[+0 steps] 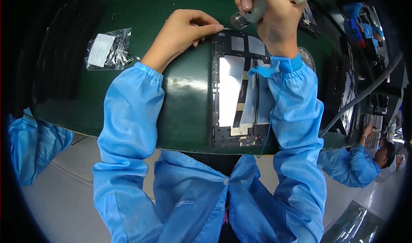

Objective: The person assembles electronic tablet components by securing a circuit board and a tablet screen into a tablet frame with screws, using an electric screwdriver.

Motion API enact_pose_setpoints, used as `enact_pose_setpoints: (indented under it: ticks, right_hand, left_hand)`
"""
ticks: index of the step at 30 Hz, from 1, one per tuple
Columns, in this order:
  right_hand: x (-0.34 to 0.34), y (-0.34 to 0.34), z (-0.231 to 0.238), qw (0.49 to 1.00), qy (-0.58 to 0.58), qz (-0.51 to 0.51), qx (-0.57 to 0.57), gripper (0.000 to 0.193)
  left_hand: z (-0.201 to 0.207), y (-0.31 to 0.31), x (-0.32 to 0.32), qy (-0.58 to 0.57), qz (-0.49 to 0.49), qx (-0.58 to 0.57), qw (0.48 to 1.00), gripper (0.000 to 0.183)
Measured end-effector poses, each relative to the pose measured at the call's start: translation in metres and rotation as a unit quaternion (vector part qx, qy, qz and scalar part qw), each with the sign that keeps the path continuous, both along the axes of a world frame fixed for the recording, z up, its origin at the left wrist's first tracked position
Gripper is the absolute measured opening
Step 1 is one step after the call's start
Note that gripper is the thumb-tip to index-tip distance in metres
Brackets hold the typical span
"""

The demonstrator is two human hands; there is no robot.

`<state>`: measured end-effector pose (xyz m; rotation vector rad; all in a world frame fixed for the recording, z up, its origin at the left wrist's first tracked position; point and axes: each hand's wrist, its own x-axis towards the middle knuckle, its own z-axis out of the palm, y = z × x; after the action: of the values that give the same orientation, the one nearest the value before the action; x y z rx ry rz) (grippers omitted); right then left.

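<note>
An opened tablet-like device (231, 88), with a black frame and silver panels inside, lies flat on the green table (184, 114). At its far left corner my left hand (186, 30) is closed, thumb and fingertips pinched together; what they hold, if anything, is too small to make out. My right hand (277, 26) grips a pale electric screwdriver (257, 12), held tilted above the device's far edge. Its metal collar points down and left, close to my left fingertips. The driver's tip cannot be made out. My right forearm covers part of the device's right side.
A clear plastic bag (121, 50) with a white label lies at left, small metal pieces (130, 60) beside it. Right of my wrist is a round dish (306, 57) of tiny parts. A blue wrist-strap cord (269, 131) crosses the device. Co-workers' sleeves (40, 146) show both sides.
</note>
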<state>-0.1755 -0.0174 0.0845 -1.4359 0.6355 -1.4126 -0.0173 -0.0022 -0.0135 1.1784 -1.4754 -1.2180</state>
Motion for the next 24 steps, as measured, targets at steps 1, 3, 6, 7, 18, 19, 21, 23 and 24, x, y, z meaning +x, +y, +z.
enact_pose_setpoints:
  ticks: [1, 3, 6, 7, 18, 19, 21, 23, 24]
  right_hand:
    - [0.004, 0.001, -0.001, 1.0, 0.003, -0.014, 0.015, 0.026]
    - [0.011, 0.0, -0.006, 0.999, 0.008, -0.021, 0.031, 0.026]
    - [0.011, -0.003, -0.018, 0.999, -0.023, -0.014, 0.026, 0.029]
    - [0.012, -0.002, -0.019, 0.999, -0.026, -0.017, 0.032, 0.028]
    - [0.015, -0.006, -0.03, 1.0, -0.004, 0.009, 0.014, 0.026]
    - [0.016, -0.005, -0.03, 1.0, -0.003, 0.01, 0.017, 0.026]
    - [0.017, -0.004, -0.03, 1.0, 0.002, -0.005, 0.009, 0.026]
    - [0.019, -0.002, -0.029, 1.0, 0.006, -0.016, 0.017, 0.026]
    - [0.019, -0.002, -0.029, 1.0, 0.002, -0.016, 0.02, 0.026]
  left_hand:
    - [-0.001, 0.0, 0.0, 0.0, -0.002, -0.009, 1.0, 0.023]
    - [-0.001, -0.001, 0.003, -0.011, -0.002, -0.005, 1.0, 0.025]
    - [-0.002, -0.003, 0.01, 0.007, -0.052, 0.008, 0.999, 0.024]
    - [-0.002, -0.003, 0.011, 0.009, -0.046, 0.01, 0.999, 0.024]
    - [-0.01, -0.007, 0.013, -0.001, -0.047, -0.027, 0.999, 0.025]
    - [-0.009, -0.006, 0.014, 0.0, -0.046, -0.023, 0.999, 0.025]
    - [0.001, -0.007, 0.015, 0.119, -0.086, 0.064, 0.987, 0.015]
    - [0.001, -0.007, 0.013, 0.129, -0.084, 0.067, 0.986, 0.015]
    - [0.001, -0.007, 0.013, 0.124, -0.086, 0.073, 0.986, 0.015]
